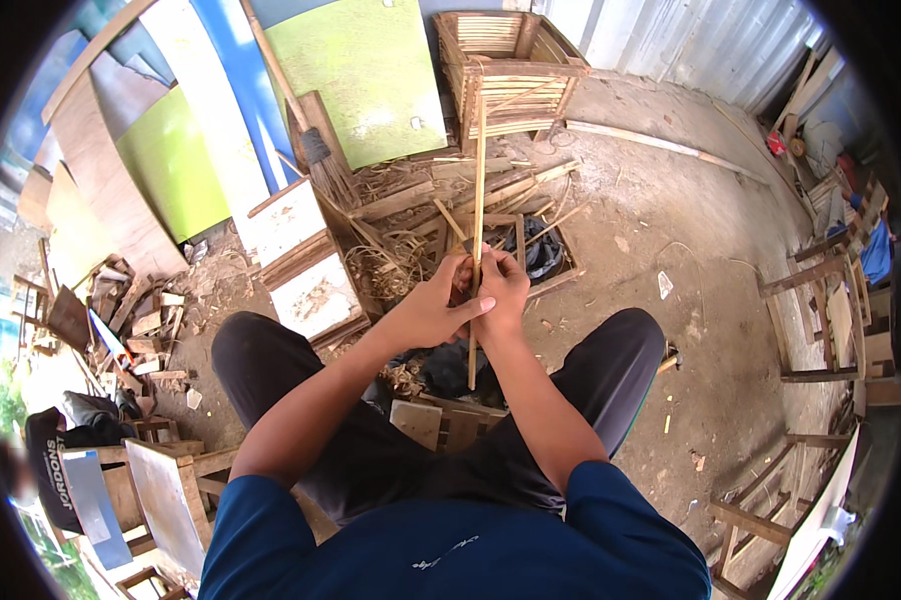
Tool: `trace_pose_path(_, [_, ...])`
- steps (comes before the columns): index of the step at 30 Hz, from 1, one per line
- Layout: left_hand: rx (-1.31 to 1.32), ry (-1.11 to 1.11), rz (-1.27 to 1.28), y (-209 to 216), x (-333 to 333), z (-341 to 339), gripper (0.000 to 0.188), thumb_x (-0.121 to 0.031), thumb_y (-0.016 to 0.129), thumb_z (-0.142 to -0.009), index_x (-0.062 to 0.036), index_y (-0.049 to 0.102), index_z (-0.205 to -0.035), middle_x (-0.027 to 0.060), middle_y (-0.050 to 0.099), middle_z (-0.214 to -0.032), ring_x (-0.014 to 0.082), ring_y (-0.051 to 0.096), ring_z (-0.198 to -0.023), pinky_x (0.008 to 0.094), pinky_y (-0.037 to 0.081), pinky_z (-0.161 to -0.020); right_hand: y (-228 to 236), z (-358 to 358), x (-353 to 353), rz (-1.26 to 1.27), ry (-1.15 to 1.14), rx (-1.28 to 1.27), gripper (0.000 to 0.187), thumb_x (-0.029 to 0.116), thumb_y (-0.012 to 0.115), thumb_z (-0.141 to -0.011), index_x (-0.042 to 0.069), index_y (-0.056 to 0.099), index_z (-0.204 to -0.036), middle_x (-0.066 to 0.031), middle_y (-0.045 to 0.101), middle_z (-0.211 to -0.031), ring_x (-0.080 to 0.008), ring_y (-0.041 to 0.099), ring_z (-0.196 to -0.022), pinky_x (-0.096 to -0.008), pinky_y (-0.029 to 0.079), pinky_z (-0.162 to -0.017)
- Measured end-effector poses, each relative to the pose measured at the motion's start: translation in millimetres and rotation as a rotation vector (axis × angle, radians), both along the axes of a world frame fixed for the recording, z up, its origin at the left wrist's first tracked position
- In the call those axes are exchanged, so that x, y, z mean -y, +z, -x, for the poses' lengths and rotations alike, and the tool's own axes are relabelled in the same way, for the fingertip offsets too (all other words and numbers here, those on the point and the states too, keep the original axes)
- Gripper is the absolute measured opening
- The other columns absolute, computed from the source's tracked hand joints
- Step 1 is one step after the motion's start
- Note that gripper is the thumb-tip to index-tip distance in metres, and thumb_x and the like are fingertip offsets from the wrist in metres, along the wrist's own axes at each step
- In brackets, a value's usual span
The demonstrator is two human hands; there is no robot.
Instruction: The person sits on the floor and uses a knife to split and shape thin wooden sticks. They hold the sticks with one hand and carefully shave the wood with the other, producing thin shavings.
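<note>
Strip (480, 180) points lengthwise away from you. Your left hand (438, 305) and right hand (503, 297) both clamp fingers on it.

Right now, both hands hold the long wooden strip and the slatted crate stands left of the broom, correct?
Wrong side: head view shows the slatted crate right of the broom. Left hand and right hand do hold the long wooden strip.
</note>
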State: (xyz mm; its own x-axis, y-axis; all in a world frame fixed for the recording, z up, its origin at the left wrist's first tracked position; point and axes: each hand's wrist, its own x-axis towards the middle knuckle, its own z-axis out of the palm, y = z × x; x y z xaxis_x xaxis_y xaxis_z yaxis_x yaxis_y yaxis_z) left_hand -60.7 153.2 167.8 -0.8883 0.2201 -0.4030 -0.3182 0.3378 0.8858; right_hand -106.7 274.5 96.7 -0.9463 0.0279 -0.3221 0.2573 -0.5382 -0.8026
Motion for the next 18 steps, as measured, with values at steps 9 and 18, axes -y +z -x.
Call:
trace_pose_path(9, [0.017, 0.097, -0.109, -59.0, -32.9, 2.4, 0.067, -0.037, 0.069, -0.100, -0.0055, 0.037, -0.150, 0.0132, 0.065, -0.092, 0.0212, 0.065, -0.079, 0.0353, 0.051, -0.073, -4.3, 11.9, -31.3, 0.129, -0.098, 0.079, 0.019, 0.013, 0.057, -0.107, -0.005, 0.060, -0.102, -0.0118, 0.066, -0.084, -0.0194, 0.068, -0.066, -0.0315, 0.060, -0.062])
trace_pose_path(18, [0.089, 0.120, -0.285, -64.0, -25.7, 27.0, 0.041, -0.019, 0.057, -0.107, -0.0032, 0.052, -0.144, 0.0032, 0.056, -0.086, 0.0098, 0.056, -0.063, 0.0274, 0.047, -0.058, -79.8, 65.3, -83.3, -0.053, -0.147, 0.019, 0.020, 0.020, 0.058, -0.105, 0.001, 0.060, -0.103, -0.0133, 0.068, -0.089, -0.0226, 0.069, -0.074, -0.0349, 0.058, -0.066])
